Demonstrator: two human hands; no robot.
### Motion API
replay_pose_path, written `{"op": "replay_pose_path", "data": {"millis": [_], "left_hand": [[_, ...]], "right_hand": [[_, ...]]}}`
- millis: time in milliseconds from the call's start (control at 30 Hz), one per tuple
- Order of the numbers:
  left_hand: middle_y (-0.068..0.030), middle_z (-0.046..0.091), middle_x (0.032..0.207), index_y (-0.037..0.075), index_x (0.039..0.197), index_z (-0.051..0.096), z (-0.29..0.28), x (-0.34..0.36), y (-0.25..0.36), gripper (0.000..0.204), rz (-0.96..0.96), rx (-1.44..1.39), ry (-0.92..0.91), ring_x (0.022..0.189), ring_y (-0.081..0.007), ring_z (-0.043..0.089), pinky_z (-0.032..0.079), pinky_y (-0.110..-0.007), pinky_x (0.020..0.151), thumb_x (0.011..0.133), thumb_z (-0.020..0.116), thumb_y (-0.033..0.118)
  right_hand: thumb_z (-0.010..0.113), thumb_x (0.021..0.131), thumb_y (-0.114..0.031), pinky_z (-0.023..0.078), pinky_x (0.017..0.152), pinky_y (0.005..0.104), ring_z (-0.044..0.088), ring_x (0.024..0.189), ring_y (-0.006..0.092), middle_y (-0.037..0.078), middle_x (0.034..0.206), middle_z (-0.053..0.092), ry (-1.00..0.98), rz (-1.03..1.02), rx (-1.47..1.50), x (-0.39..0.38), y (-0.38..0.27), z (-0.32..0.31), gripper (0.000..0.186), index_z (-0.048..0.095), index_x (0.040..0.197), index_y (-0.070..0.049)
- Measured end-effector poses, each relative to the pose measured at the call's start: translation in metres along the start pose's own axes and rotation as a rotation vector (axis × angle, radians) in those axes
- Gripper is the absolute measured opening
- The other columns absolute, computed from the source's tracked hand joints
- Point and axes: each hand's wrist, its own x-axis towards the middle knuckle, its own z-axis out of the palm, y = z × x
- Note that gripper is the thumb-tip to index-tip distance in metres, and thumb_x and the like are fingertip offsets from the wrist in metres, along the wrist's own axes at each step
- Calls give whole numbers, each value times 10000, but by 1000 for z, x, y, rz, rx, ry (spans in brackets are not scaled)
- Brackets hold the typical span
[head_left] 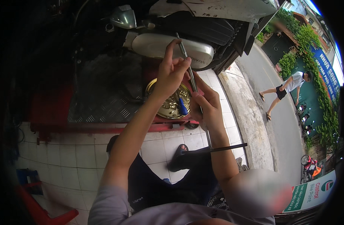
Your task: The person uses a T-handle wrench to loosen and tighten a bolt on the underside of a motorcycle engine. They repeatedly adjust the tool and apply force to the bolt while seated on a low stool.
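My left hand (174, 69) is closed on the upper part of a long, slim chrome tool (181, 48), its tip in front of a motorbike's silver side cover (200, 52). My right hand (206, 101) is wrapped around the same tool lower down. The tool continues below it toward a thin black bar (236, 146) lying crosswise at my right wrist. Behind my hands, a gold, embossed round tray (162, 110) holds a blue-handled item (182, 107) and other small pieces I cannot make out.
A red lift platform (52, 127) with a metal plate carries the motorbike. A red plastic object (55, 219) is at lower left on the tiled floor (85, 153). At right, a person (292, 84) walks on the street, with parked motorbikes (311, 167) beyond.
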Motion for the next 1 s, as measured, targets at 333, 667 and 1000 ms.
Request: {"op": "replay_pose_path", "data": {"millis": [333,667,1000], "left_hand": [[-66,617,699,151,1421,308,-63,37,-18,584,-95,-6,55,527,-105,577,399,-221,496,931,609,252],[-35,605,712,185,1446,317,-70,44,-23,560,-109,-11,18,560,-82,575,384,-219,505,951,570,254],[-73,626,695,131,1434,320,-67,54,-26,583,-100,-37,55,499,-123,575,386,-231,451,930,597,227]], "right_hand": [[409,854,-38,252,375,218,347,398,40,-30,545,413,-17,73,-54,64,-2,37,591,351,1440,16],[411,885,-42,252,367,228,336,376,60,-27,514,393,46,57,-83,75,11,49,562,339,1438,28],[429,882,-50,291,357,239,383,360,78,-6,506,425,20,51,-72,87,7,41,558,353,1429,29]]}}
